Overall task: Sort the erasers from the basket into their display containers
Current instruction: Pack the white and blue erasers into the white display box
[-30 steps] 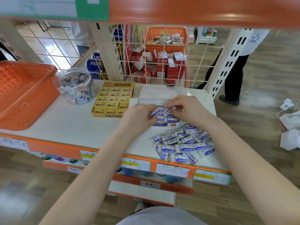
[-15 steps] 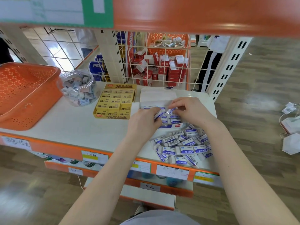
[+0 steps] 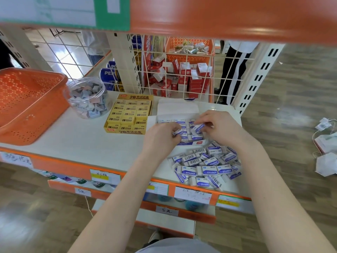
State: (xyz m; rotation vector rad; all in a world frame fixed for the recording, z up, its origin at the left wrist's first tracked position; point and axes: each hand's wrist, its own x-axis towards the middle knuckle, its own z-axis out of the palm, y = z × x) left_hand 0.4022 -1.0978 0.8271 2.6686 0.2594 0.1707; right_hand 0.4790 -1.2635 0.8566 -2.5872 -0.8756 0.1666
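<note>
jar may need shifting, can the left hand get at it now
Probably yes: only the low yellow box lies between the left hand and the clear jar, though it pinches an eraser.

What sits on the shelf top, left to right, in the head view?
orange basket → clear jar → yellow 2B box → white eraser box. The loose eraser pile overlaps the white box, so it is left out.

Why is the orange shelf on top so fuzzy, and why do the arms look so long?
Head view: the top shelf is too close to the lens, so out of focus; the wide lens stretches the left arm and right arm toward the edges; the loose erasers are sharp.
</note>
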